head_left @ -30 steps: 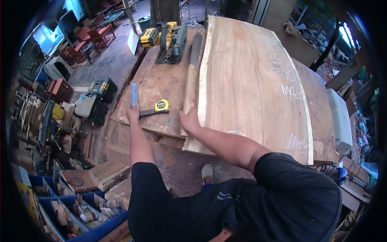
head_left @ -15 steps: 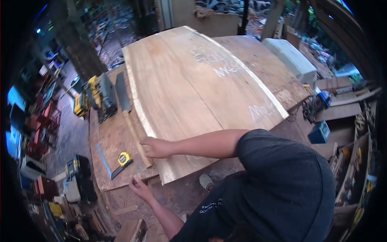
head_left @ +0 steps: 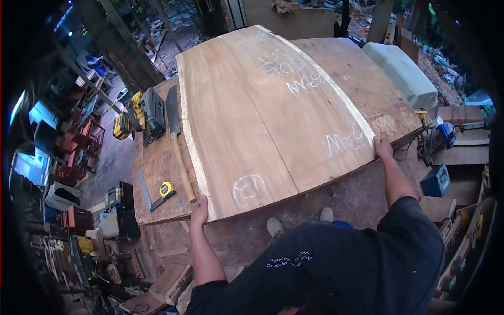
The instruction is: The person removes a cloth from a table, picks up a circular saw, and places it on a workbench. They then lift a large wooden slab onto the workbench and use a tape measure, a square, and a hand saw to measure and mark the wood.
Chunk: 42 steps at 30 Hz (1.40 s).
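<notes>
A wide wooden slab (head_left: 236, 126) with chalk writing and pale live edges lies on the worktable (head_left: 163, 173). My left hand (head_left: 199, 211) is closed on its near left corner, and my right hand (head_left: 384, 147) grips the near right corner. Left of the slab lies a long tool with a wooden handle (head_left: 181, 167) and a dark flat blade. A square (head_left: 144, 190) and a yellow tape measure (head_left: 167, 189) rest together near the table's front left. Behind them stands a yellow and black power tool (head_left: 149, 116).
A pale covered block (head_left: 401, 73) sits beyond the table's right side. Toolboxes (head_left: 116, 207) and red chairs stand on the floor at left. Wood offcuts (head_left: 170, 281) lie at lower left; a teal box (head_left: 435, 180) and shelving are at right. A person (head_left: 97, 65) sits far back left.
My right hand has moved from the slab's left edge to its near right corner. My left hand, free half a second ago, has taken hold of the near left corner. The view has shifted.
</notes>
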{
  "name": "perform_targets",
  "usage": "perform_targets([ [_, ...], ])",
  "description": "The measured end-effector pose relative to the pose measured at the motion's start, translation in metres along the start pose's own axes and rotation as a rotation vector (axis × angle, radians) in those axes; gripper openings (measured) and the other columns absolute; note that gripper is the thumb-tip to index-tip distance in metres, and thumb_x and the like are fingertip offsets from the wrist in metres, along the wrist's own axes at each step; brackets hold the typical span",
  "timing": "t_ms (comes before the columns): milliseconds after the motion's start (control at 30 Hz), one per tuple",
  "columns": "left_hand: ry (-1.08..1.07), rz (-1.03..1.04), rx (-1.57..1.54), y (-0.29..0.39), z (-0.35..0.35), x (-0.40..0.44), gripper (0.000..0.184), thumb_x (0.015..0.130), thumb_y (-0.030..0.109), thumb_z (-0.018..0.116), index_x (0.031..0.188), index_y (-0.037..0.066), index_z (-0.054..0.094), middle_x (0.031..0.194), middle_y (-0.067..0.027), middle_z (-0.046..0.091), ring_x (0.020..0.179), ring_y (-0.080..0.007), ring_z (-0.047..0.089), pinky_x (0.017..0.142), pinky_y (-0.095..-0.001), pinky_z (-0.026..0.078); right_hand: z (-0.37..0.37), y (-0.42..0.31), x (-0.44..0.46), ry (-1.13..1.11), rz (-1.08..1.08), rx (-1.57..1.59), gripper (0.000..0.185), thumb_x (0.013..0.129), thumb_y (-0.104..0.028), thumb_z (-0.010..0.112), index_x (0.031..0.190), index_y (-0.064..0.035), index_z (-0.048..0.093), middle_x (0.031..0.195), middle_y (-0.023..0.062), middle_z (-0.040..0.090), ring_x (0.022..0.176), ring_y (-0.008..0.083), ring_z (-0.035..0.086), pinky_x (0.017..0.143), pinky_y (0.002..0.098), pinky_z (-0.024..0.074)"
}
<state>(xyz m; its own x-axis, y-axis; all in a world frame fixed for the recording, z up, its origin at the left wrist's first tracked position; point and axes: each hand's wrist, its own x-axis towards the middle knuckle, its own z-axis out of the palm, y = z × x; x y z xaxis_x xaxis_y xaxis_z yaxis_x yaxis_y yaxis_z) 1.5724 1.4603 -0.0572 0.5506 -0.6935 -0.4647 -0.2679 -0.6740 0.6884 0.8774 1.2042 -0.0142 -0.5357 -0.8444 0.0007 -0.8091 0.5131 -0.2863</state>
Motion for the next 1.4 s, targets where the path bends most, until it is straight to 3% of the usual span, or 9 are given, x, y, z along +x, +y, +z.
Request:
perform_targets([
  [200, 0.155, -0.121, 0.223, 0.008, 0.014, -0.001, 0.096, 0.086, 0.073, 0.028, 0.125, -0.012, 0.047, 0.131, -0.0337, 0.043, 0.130, -0.0394, 0.038, 0.106, -0.0389, 0.032, -0.010, 0.022, 0.053, -0.344, -0.387, -0.037, 0.073, 0.088, -0.056, 0.049, 0.113, 0.0126, 0.053, 0.119, 0.0356, 0.051, 0.113, 0.0444, 0.051, 0.095, 0.0445, 0.0412],
  [267, 0.224, -0.172, 0.274, 0.005, 0.015, 0.003, 0.096, 0.085, 0.074, 0.027, 0.125, -0.011, 0.048, 0.131, -0.0327, 0.044, 0.130, -0.0388, 0.039, 0.106, -0.0389, 0.032, 0.035, 0.052, 0.066, -0.118, -0.532, -0.060, 0.071, 0.089, -0.056, 0.048, 0.113, 0.0102, 0.058, 0.110, 0.0349, 0.057, 0.109, 0.0448, 0.054, 0.094, 0.0463, 0.0416],
  [400, 0.244, -0.299, 0.126, 0.027, 0.021, -0.019, 0.098, 0.084, 0.076, 0.027, 0.125, -0.010, 0.049, 0.132, -0.0303, 0.045, 0.130, -0.0374, 0.040, 0.107, -0.0383, 0.031, -0.004, 0.042, 0.048, -0.465, -0.336, 0.195, 0.073, 0.091, -0.055, 0.045, 0.114, 0.0138, 0.053, 0.129, 0.0409, 0.038, 0.126, 0.0488, 0.036, 0.104, 0.0477, 0.0331],
  [433, 0.232, -0.176, 0.099, 0.010, 0.027, -0.007, 0.100, 0.083, 0.076, 0.026, 0.124, -0.013, 0.048, 0.132, -0.0319, 0.044, 0.132, -0.0368, 0.037, 0.108, -0.0380, 0.030, -0.005, 0.043, 0.049, -0.379, -0.375, 0.170, 0.070, 0.092, -0.053, 0.045, 0.112, 0.0125, 0.055, 0.123, 0.0389, 0.046, 0.121, 0.0491, 0.042, 0.101, 0.0491, 0.0353],
  [467, 0.233, -0.147, 0.087, 0.014, 0.039, -0.007, 0.100, 0.083, 0.076, 0.026, 0.124, -0.013, 0.048, 0.132, -0.0319, 0.044, 0.132, -0.0368, 0.037, 0.108, -0.0380, 0.030, 0.057, 0.071, 0.084, 0.119, -0.629, -0.022, 0.068, 0.092, -0.053, 0.043, 0.110, 0.0110, 0.056, 0.111, 0.0354, 0.056, 0.108, 0.0471, 0.053, 0.095, 0.0488, 0.0413],
  [633, 0.181, -0.285, 0.181, 0.053, 0.097, -0.090, 0.108, 0.083, 0.075, 0.034, 0.135, -0.020, 0.024, 0.139, -0.0351, 0.033, 0.134, -0.0367, 0.033, 0.110, -0.0379, 0.027, -0.005, 0.060, 0.128, -0.325, -0.337, -0.094, 0.068, 0.091, -0.055, 0.044, 0.111, 0.0082, 0.057, 0.109, 0.0322, 0.058, 0.107, 0.0440, 0.056, 0.093, 0.0487, 0.0436],
  [733, 0.311, -0.241, 0.188, 0.030, 0.111, -0.078, 0.107, 0.083, 0.074, 0.037, 0.136, -0.018, 0.023, 0.140, -0.0343, 0.032, 0.135, -0.0377, 0.032, 0.111, -0.0379, 0.025, -0.005, 0.055, 0.143, -0.277, -0.305, -0.172, 0.066, 0.089, -0.055, 0.046, 0.107, 0.0073, 0.058, 0.108, 0.0304, 0.060, 0.104, 0.0432, 0.057, 0.090, 0.0487, 0.0448],
  [1033, 0.096, -0.175, -0.348, 0.040, 0.109, -0.092, 0.078, 0.091, 0.061, 0.041, 0.136, -0.002, 0.043, 0.137, -0.0171, 0.047, 0.125, -0.0254, 0.045, 0.105, -0.0338, 0.032, 0.010, 0.041, 0.141, -0.071, -0.394, 0.077, 0.060, 0.086, -0.054, 0.054, 0.104, 0.0028, 0.059, 0.104, 0.0259, 0.061, 0.100, 0.0402, 0.058, 0.086, 0.0466, 0.0452],
  [1400, 0.200, -0.247, -0.304, 0.076, 0.215, -0.154, 0.086, 0.087, 0.070, 0.039, 0.137, 0.000, 0.043, 0.133, -0.0176, 0.051, 0.121, -0.0278, 0.049, 0.101, -0.0363, 0.037, 0.001, 0.055, 0.246, -0.032, -0.381, 0.150, 0.046, 0.087, -0.046, 0.054, 0.106, -0.0050, 0.061, 0.110, 0.0188, 0.060, 0.105, 0.0351, 0.057, 0.087, 0.0468, 0.0464],
])
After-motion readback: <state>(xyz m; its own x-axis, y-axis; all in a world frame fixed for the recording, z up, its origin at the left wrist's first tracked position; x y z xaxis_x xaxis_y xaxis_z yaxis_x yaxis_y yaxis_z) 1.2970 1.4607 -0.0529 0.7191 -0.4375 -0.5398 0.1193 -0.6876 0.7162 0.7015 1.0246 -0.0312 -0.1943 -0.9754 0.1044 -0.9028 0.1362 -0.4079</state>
